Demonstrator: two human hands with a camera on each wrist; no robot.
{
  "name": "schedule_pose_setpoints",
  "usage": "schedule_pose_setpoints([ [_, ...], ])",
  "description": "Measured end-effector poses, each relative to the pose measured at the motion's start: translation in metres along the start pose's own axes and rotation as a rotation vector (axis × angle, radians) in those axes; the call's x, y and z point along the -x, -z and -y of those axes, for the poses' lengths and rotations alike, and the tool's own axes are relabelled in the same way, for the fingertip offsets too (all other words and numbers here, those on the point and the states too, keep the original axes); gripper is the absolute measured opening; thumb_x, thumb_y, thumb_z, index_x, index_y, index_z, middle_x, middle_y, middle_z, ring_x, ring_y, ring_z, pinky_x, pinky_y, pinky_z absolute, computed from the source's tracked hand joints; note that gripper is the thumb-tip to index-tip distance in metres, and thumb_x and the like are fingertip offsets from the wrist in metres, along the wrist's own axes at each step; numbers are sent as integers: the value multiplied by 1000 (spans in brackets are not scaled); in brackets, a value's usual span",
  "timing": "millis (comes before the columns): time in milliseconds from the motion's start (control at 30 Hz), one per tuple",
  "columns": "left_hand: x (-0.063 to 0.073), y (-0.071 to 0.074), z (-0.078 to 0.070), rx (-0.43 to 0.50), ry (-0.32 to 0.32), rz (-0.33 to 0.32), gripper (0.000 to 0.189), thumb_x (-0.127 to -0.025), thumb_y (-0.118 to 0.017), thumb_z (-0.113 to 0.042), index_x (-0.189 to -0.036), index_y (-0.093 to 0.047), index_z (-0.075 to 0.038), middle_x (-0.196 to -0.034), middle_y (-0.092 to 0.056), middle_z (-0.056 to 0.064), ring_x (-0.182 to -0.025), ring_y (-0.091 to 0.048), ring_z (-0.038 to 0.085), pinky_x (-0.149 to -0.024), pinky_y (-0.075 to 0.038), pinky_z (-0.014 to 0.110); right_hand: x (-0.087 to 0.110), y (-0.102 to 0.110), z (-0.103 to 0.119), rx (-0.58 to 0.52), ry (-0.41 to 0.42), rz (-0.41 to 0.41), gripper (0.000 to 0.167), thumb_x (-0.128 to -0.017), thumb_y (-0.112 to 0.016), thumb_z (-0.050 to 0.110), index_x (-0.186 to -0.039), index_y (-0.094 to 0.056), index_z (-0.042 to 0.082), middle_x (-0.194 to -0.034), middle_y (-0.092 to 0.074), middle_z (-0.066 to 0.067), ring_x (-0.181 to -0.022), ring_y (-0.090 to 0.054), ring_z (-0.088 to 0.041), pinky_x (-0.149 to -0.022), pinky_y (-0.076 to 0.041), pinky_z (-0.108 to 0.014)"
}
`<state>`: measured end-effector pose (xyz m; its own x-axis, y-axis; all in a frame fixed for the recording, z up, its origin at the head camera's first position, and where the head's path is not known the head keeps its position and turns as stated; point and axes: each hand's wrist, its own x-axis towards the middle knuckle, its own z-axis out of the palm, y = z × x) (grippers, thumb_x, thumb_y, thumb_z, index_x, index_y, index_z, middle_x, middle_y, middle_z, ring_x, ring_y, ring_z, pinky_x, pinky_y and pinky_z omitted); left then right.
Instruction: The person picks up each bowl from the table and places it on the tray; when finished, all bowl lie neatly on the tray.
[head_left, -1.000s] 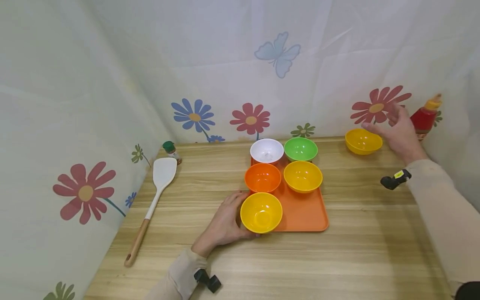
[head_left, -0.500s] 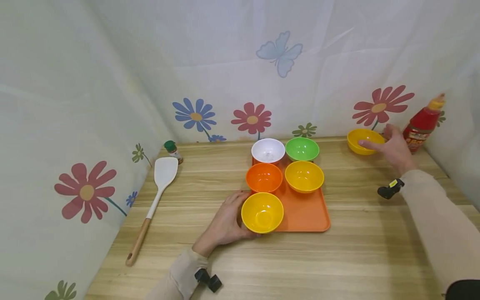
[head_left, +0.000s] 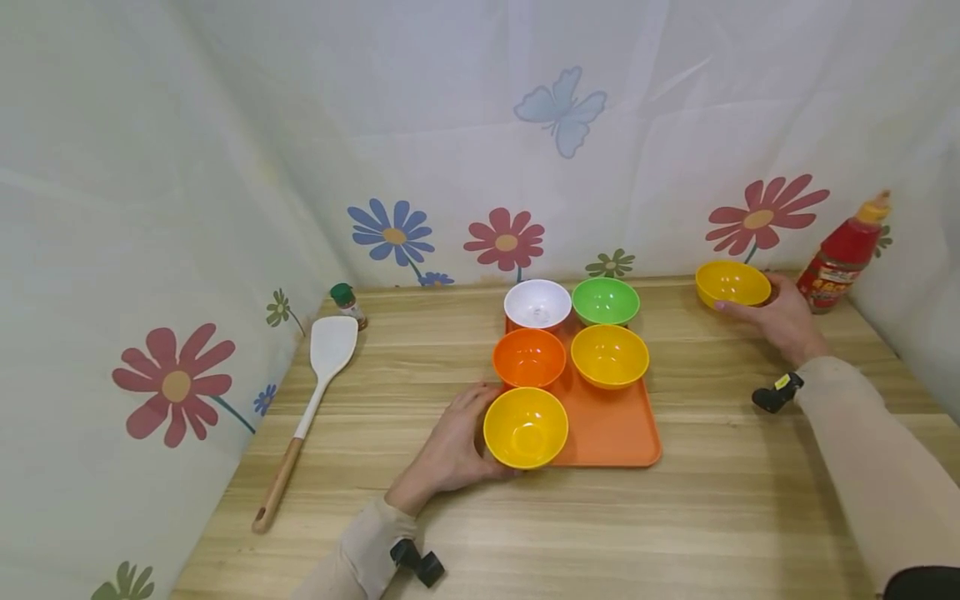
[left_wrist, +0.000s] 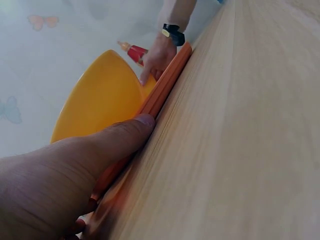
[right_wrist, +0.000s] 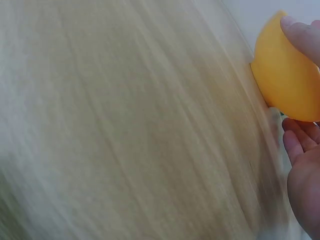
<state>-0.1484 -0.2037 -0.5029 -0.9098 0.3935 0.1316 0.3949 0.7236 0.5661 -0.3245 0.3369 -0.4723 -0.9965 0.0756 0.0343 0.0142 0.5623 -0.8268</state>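
At the front left corner of the orange tray (head_left: 607,425), my left hand (head_left: 453,446) curls round a yellow bowl (head_left: 525,427). In the left wrist view its thumb (left_wrist: 125,135) lies along the tray's rim, below the bowl's wall; its other fingers are mostly hidden. At the back right, my right hand (head_left: 787,321) holds another yellow bowl (head_left: 732,283) between thumb and fingers. The right wrist view shows the thumb on this bowl (right_wrist: 285,70) and fingers curled by its other side. An orange bowl (head_left: 528,358), third yellow bowl (head_left: 609,356), white bowl (head_left: 537,304) and green bowl (head_left: 606,301) stand on the tray.
A red sauce bottle (head_left: 838,262) stands just right of my right hand. To the left lies a white spatula (head_left: 322,367) with a wooden handle, near a small green-capped jar (head_left: 348,306). A flower-printed curtain (head_left: 435,150) borders the wooden table (head_left: 675,533).
My right hand has come down from above the far right bowl and closed round its near right side. The left hand and the bowls have stayed in place.
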Motion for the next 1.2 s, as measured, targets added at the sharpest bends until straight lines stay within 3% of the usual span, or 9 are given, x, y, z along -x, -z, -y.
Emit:
schedule_pose_setpoints([
  [400, 0, 1, -2, 0, 2, -1, 118, -70, -104, -57, -168, -47, -20, -169, -50, -2, -163, -36, 26, -133, -32, 60, 8, -2, 2, -32, 13, -23, 116, -98, -79, 63, -174, -19, -2, -174, -30, -33, -148, -38, -52, -130, -30, -71],
  [933, 1, 3, -1, 24, -22, -8, 119, -70, -103, -58, -167, -48, -16, -168, -51, 0, -163, -36, 30, -132, -32, 63, 36, -7, 33, -65, 87, 20, 110, -99, -80, 58, -177, -18, 10, -180, -29, -23, -154, -40, -43, -130, -36, -57],
  [1033, 1, 3, -1, 24, -27, -6, 120, -71, -103, -59, -167, -48, -15, -168, -51, 1, -163, -36, 31, -132, -32, 64, 42, -7, 38, -53, 101, 20, 109, -99, -80, 57, -177, -19, 12, -180, -30, -21, -155, -40, -44, -129, -39, -47],
  [1200, 1, 3, -2, 29, -28, -4, 119, -71, -104, -58, -167, -48, -15, -168, -51, 1, -163, -36, 30, -132, -32, 64, 54, -7, 47, -65, 149, 24, 103, -100, -83, 50, -177, -23, 17, -179, -33, -17, -157, -42, -43, -116, -43, -15],
])
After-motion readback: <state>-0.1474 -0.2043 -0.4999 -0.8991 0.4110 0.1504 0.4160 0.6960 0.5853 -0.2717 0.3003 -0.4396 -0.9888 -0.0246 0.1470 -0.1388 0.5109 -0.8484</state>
